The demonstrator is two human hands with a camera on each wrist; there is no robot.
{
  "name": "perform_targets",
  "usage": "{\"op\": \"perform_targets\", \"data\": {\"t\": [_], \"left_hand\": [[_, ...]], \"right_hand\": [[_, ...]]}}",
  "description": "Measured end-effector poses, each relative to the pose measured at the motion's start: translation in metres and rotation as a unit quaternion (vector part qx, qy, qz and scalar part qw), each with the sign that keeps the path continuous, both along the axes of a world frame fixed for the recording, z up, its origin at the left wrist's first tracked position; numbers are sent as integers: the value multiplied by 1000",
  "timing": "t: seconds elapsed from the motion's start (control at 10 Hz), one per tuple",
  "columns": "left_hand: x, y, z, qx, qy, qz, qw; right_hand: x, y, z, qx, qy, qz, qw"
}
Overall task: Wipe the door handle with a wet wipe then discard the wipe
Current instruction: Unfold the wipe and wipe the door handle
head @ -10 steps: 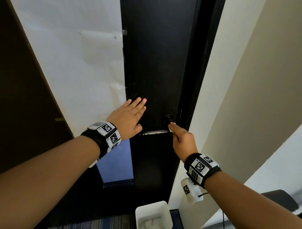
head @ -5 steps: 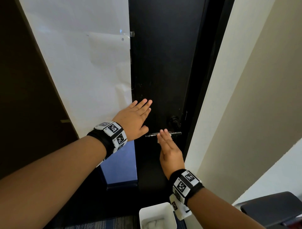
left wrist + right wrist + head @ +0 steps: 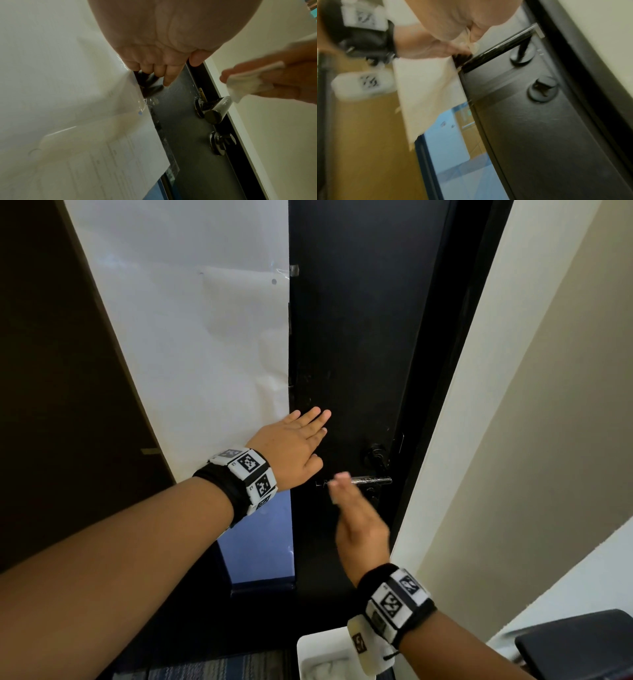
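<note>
The metal lever door handle juts from the black door, with a thumb-turn lock just above it. My left hand lies flat on the door, left of the handle, fingers straight. My right hand, blurred with motion, hovers just below the handle's free end. In the left wrist view the right hand pinches a crumpled white wet wipe between thumb and fingers, slightly off the handle. The right wrist view shows the handle beyond my palm.
A white bin with used wipes inside stands on the floor below the handle. A large white paper sheet covers the door's glass panel on the left. A cream wall borders the door on the right, with a dark chair below it.
My right hand has slid leftward from the handle's pivot end towards its free end and dropped a little below it. The left hand stays flat on the door.
</note>
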State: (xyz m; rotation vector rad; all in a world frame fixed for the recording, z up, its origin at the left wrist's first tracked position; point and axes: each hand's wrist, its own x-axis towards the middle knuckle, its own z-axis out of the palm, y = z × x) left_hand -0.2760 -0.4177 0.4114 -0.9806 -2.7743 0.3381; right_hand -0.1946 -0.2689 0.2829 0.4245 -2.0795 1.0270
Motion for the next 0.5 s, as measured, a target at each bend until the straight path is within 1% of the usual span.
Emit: {"op": "perform_targets", "data": {"t": [0.1, 0.2, 0.3, 0.4, 0.5], "left_hand": [[1, 0, 0, 2, 0, 0, 1000], [1, 0, 0, 1, -4, 3, 1000], [1, 1, 0, 0, -6, 4, 1000], [1, 1, 1, -1, -10, 5, 1000], [2, 1, 1, -2, -13, 7, 1000]], "right_hand": [[3, 18, 13, -202, -79, -110, 970], [-22, 41, 12, -418, -216, -226, 853], [-35, 43, 15, -504, -266, -210, 795], [-38, 31, 26, -586, -290, -137, 745], [-32, 21, 37, -632, -298, -112, 706]]}}
